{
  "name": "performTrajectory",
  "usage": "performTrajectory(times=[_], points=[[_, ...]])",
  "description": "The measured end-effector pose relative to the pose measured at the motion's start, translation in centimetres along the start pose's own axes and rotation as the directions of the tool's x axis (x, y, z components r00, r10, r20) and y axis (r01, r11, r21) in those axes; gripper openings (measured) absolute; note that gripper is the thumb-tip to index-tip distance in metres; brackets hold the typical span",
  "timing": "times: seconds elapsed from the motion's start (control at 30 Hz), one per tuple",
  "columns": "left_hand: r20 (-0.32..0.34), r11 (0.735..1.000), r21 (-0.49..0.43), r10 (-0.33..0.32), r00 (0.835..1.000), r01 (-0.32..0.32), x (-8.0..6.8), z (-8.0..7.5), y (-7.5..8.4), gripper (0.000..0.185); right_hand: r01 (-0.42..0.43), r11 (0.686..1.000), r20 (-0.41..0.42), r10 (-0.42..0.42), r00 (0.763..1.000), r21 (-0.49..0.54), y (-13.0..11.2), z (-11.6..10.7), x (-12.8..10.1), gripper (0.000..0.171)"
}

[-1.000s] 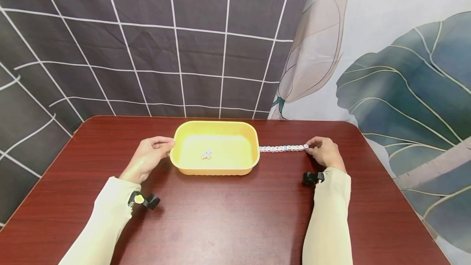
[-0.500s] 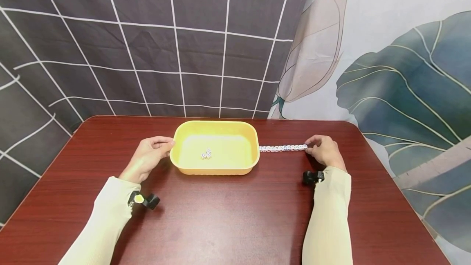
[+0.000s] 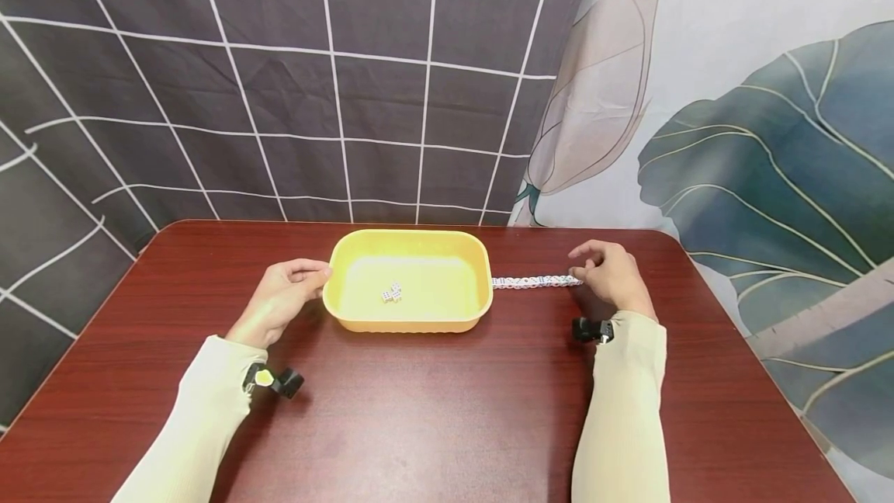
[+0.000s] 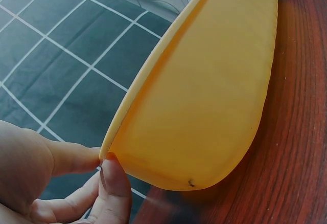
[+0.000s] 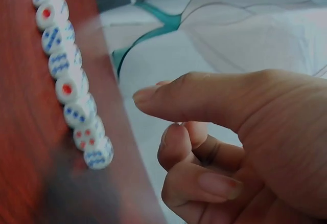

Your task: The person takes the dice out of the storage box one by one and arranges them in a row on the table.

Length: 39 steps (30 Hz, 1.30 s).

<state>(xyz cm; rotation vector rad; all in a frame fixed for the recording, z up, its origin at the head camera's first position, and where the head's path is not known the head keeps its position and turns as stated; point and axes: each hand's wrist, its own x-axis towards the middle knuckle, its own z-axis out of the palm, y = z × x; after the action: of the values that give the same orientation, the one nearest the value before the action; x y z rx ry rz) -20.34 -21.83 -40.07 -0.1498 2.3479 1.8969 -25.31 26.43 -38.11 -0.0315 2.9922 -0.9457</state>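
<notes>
A yellow plastic basin (image 3: 408,327) stands on the table, with a small cluster of white dice (image 3: 393,293) on its floor. My left hand (image 3: 282,297) pinches the basin's left rim between thumb and fingers; the left wrist view shows the thumb on the outer wall (image 4: 199,91). From the basin's right side a straight row of white dice (image 3: 534,282) runs rightward, their faces touching. Just off the row's right end hovers my right hand (image 3: 615,282). In the right wrist view its loosely bent fingers hold nothing, apart from the end die (image 5: 98,155).
The dark red wooden table (image 3: 419,410) extends to a back edge behind the basin. Beyond it hang a grey cloth with white grid lines (image 3: 279,84) and a leaf-patterned curtain (image 3: 768,138).
My right hand has let go of the end of the dice row and lifted slightly away. The row's right end has shifted a little leftward. My left hand and the basin have stayed still.
</notes>
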Motion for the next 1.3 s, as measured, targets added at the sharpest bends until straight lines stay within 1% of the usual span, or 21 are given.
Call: performTrajectory(times=[0.2, 0.43, 0.73, 0.97, 1.3], points=[[-0.007, 1.0, 0.009, 0.001, 1.0, -0.001, -0.1, 0.0, 0.1, 0.044, 0.038, 0.999, -0.006, -0.038, 0.999, 0.02, -1.5, -0.1, 0.0, 0.029], [-0.037, 1.0, 0.018, 0.005, 0.999, -0.004, -0.1, 0.0, 0.1, 0.044, 0.066, 0.997, -0.021, -0.066, 0.998, 0.03, -2.6, -0.2, 0.1, 0.029], [-0.066, 1.0, 0.023, 0.013, 0.998, -0.011, -0.1, 0.1, 0.1, 0.042, 0.109, 0.994, -0.039, -0.107, 0.993, 0.033, -4.3, 0.6, 0.4, 0.027], [-0.063, 1.0, 0.024, 0.008, 0.998, -0.006, -0.2, 0.2, 0.1, 0.042, 0.126, 0.99, -0.026, -0.125, 0.992, 0.066, -6.5, 1.5, 0.5, 0.028], [-0.053, 1.0, 0.022, 0.001, 0.999, 0.001, -0.2, 0.1, 0.2, 0.043, 0.212, 0.974, -0.03, -0.21, 0.977, 0.085, -9.2, 2.5, 0.6, 0.022]])
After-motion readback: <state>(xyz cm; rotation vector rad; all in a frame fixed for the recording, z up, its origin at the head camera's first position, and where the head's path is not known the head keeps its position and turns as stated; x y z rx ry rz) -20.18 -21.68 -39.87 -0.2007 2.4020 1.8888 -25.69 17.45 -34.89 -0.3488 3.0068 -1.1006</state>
